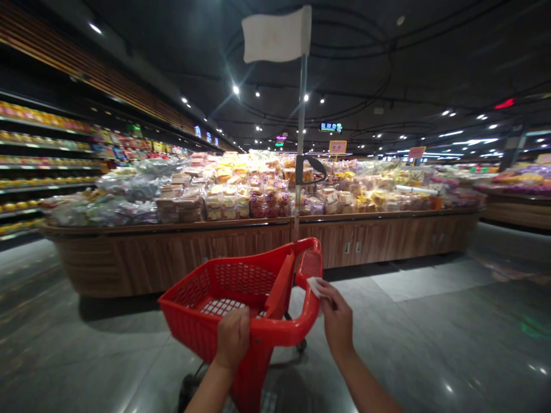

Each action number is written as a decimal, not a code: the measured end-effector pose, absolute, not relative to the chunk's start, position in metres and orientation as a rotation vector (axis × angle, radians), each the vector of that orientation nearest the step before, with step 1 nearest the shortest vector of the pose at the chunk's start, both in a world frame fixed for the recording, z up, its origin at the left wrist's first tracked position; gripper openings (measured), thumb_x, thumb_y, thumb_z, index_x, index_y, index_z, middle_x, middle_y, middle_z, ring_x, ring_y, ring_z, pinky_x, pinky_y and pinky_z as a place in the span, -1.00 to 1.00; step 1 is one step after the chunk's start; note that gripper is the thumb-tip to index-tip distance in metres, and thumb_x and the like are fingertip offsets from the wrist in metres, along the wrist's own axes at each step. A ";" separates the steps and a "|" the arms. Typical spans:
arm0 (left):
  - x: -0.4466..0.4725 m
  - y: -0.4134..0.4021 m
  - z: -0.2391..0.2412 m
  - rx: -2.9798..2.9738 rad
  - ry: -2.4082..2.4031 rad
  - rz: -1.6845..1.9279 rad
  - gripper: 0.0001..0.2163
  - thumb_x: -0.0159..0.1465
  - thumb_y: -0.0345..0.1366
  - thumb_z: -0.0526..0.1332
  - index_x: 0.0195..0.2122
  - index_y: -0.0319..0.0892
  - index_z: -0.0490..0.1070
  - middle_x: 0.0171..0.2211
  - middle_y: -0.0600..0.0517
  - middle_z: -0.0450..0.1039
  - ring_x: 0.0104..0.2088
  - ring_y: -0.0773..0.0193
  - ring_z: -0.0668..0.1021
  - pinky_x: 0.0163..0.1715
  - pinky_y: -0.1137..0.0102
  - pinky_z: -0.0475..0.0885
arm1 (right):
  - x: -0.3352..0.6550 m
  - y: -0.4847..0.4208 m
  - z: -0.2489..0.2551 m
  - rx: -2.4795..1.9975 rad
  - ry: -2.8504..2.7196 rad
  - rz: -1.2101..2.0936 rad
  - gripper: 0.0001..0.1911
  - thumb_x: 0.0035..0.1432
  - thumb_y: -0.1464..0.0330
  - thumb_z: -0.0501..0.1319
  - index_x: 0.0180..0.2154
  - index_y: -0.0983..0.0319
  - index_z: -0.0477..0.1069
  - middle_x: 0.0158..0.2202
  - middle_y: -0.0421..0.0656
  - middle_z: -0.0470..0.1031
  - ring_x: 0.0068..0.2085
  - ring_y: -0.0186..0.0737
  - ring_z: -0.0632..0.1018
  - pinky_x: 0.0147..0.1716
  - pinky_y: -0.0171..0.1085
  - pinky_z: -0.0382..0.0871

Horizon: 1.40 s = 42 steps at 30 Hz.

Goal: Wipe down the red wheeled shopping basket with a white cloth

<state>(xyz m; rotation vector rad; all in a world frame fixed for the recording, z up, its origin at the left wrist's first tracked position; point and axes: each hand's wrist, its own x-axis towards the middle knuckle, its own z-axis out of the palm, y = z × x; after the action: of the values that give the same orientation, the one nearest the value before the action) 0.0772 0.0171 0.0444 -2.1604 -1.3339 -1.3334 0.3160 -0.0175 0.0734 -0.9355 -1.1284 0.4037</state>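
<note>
1. Left grip, the person's bare hand, is clenched over the near edge of the red cart, where basket and handle meet.
2. Right grip pinches a white wipe between thumb and fingers; the wipe touches the right side of the handle, near its far end.
3. The cart sits on the grey floor, just in front of a wooden stand. A dark wheel shows below its near edge, and the basket's grid bottom is visible.
4. At the handle's far corner a pole rises upright, bearing a white flag and a dark holder. It stands in the way, cutting across the view of the stand.
5. Blocking the floor ahead, the stand carries heaped bagged goods from its left end to its right. A long white object, too blurred to name, lies near the right end; a "9.9" sign rises above the goods.
6. Left of the stand run stocked shelves; beyond its right end is another loaded display.
</note>
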 end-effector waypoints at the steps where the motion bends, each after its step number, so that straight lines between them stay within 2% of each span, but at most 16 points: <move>1: 0.076 0.017 0.043 -2.158 -1.330 -1.347 -0.66 0.28 -0.33 -0.20 -0.57 -0.12 0.23 -0.60 0.03 0.37 -0.51 0.28 0.44 -0.45 0.39 0.30 | 0.310 -0.023 0.070 -0.929 -1.120 0.411 -0.82 0.08 0.44 0.06 -0.33 0.21 0.43 -0.07 -0.04 0.48 -0.05 -0.12 0.49 -0.12 -0.15 0.41; 3: 0.071 0.018 0.041 -2.157 -1.325 -1.376 -0.66 0.28 -0.33 -0.19 -0.55 -0.13 0.26 -0.58 0.03 0.39 -0.49 0.28 0.45 -0.44 0.39 0.31 | 0.297 -0.041 0.059 -0.906 -1.126 0.423 -0.82 0.10 0.44 0.05 -0.31 0.19 0.42 -0.05 -0.05 0.46 -0.04 -0.13 0.48 -0.14 -0.17 0.42; 7: 0.063 0.017 0.041 -2.185 -1.309 -1.393 -0.66 0.28 -0.33 -0.19 -0.52 -0.13 0.29 -0.54 0.01 0.42 -0.47 0.29 0.47 -0.42 0.40 0.34 | 0.288 -0.061 0.048 -0.794 -1.292 0.365 -0.81 0.11 0.47 0.07 -0.32 0.15 0.42 -0.09 -0.10 0.49 -0.02 -0.16 0.47 -0.05 -0.15 0.36; 13: 0.060 0.020 0.048 -2.221 -1.303 -1.356 -0.63 0.28 -0.30 -0.21 -0.55 -0.13 0.29 -0.56 0.01 0.43 -0.49 0.29 0.47 -0.43 0.40 0.37 | 0.318 -0.015 0.074 -0.899 -1.311 0.326 -0.79 0.12 0.45 0.06 -0.29 0.18 0.46 -0.10 -0.09 0.49 -0.11 -0.19 0.50 -0.13 -0.18 0.40; 16: 0.059 0.022 0.051 -2.234 -1.310 -1.338 -0.62 0.29 -0.28 -0.20 -0.55 -0.14 0.31 -0.56 0.03 0.43 -0.48 0.30 0.47 -0.41 0.40 0.39 | 0.318 -0.005 0.073 -0.914 -1.315 0.281 -0.74 0.15 0.44 0.05 -0.18 0.18 0.46 -0.03 -0.08 0.44 -0.04 -0.18 0.46 -0.05 -0.14 0.35; 20: 0.061 0.011 0.064 -2.165 -1.332 -1.348 -0.67 0.29 -0.27 -0.15 -0.37 -0.18 0.39 -0.34 -0.02 0.49 -0.26 0.24 0.50 -0.19 0.31 0.38 | 0.300 -0.024 0.052 -0.909 -1.357 0.288 -0.62 0.23 0.42 -0.01 0.06 0.12 0.31 0.12 -0.10 0.30 0.13 -0.18 0.31 0.11 -0.08 0.20; 23: 0.082 -0.013 0.087 -2.136 -1.306 -1.337 -0.71 0.29 -0.26 -0.10 -0.24 -0.18 0.40 -0.22 -0.04 0.47 -0.14 0.21 0.46 -0.06 0.24 0.31 | 0.286 -0.040 0.037 -0.872 -1.362 0.346 -0.60 0.25 0.41 -0.02 0.10 0.09 0.25 0.14 -0.12 0.28 0.15 -0.20 0.29 0.12 -0.10 0.19; 26: 0.121 -0.041 0.114 -2.287 -1.390 -1.086 -0.71 0.29 -0.20 -0.09 -0.33 -0.15 0.40 -0.30 -0.03 0.49 -0.22 0.21 0.48 -0.11 0.26 0.31 | 0.281 -0.040 0.034 -0.852 -1.369 0.330 -0.60 0.25 0.40 -0.02 0.10 0.09 0.26 0.13 -0.12 0.29 0.15 -0.19 0.30 0.11 -0.09 0.21; 29: 0.154 -0.056 0.133 -2.362 -1.618 -0.800 -0.64 0.29 -0.06 -0.11 -0.22 -0.16 0.38 -0.32 -0.08 0.50 -0.29 0.19 0.52 -0.26 0.33 0.35 | 0.286 -0.020 0.042 -0.902 -1.316 0.264 -0.60 0.25 0.37 -0.03 0.12 0.13 0.24 0.12 -0.09 0.31 0.13 -0.16 0.32 0.10 -0.06 0.22; 32: 0.167 -0.056 0.139 -2.306 -1.844 -0.530 -0.55 0.26 0.04 -0.14 -0.32 -0.19 0.39 -0.44 -0.10 0.50 -0.39 0.12 0.55 -0.38 0.31 0.34 | 0.292 -0.001 0.048 -1.003 -1.208 0.215 -0.59 0.25 0.32 -0.04 0.12 0.18 0.23 0.08 -0.03 0.34 0.10 -0.13 0.35 0.07 -0.03 0.24; 38: 0.157 -0.053 0.138 -2.279 -1.845 -0.475 -0.53 0.27 0.03 -0.16 -0.38 -0.18 0.39 -0.43 -0.10 0.51 -0.37 0.08 0.56 -0.38 0.30 0.34 | 0.279 -0.016 0.037 -0.970 -1.310 0.197 -0.58 0.27 0.38 -0.08 0.15 0.13 0.19 0.18 -0.09 0.22 0.19 -0.17 0.23 0.13 -0.03 0.17; 42: 0.153 -0.055 0.140 -2.258 -1.869 -0.450 -0.53 0.26 0.04 -0.15 -0.38 -0.18 0.40 -0.44 -0.10 0.51 -0.37 0.10 0.56 -0.37 0.32 0.33 | 0.285 -0.005 0.046 -0.996 -1.311 0.138 -0.56 0.25 0.43 -0.08 0.15 0.15 0.19 0.13 -0.06 0.28 0.15 -0.16 0.29 0.10 -0.02 0.22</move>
<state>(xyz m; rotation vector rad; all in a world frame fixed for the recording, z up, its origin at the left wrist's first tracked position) 0.1534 -0.0548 0.1400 -2.2575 -1.8687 -0.4503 0.2850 -0.0051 0.0459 -0.9960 -1.3112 0.1376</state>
